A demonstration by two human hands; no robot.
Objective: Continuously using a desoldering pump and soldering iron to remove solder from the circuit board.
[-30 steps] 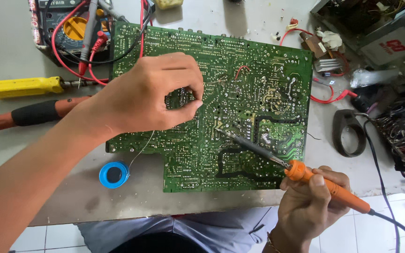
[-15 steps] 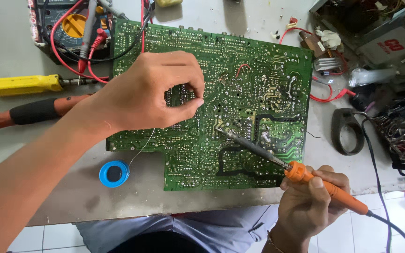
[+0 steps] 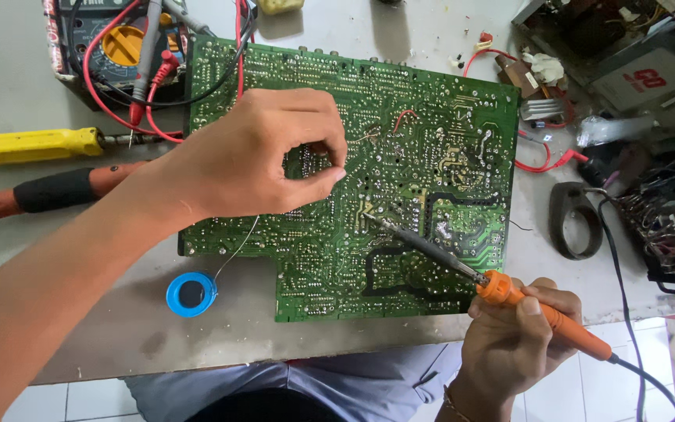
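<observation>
A large green circuit board [image 3: 416, 148] lies solder side up on the grey bench. My left hand [image 3: 259, 156] hovers over its left half, thumb and fingers pinched on a thin solder wire [image 3: 236, 248] that trails down to a small blue spool [image 3: 191, 293]. My right hand [image 3: 513, 344] grips an orange-handled soldering iron [image 3: 544, 312] like a pen at the board's lower right. Its dark tip [image 3: 369, 219] touches the board near the middle, just right of my left fingertips.
A multimeter [image 3: 115, 47] with red and black leads sits at the top left. A yellow tool [image 3: 29, 146] and a red-and-black handled tool [image 3: 41, 191] lie at the left. Opened electronics and wires [image 3: 650, 156] crowd the right side. The iron's cord [image 3: 626, 312] runs right.
Almost nothing differs. Both hands hold their places; the iron's tip stays on the same spot of the board.
</observation>
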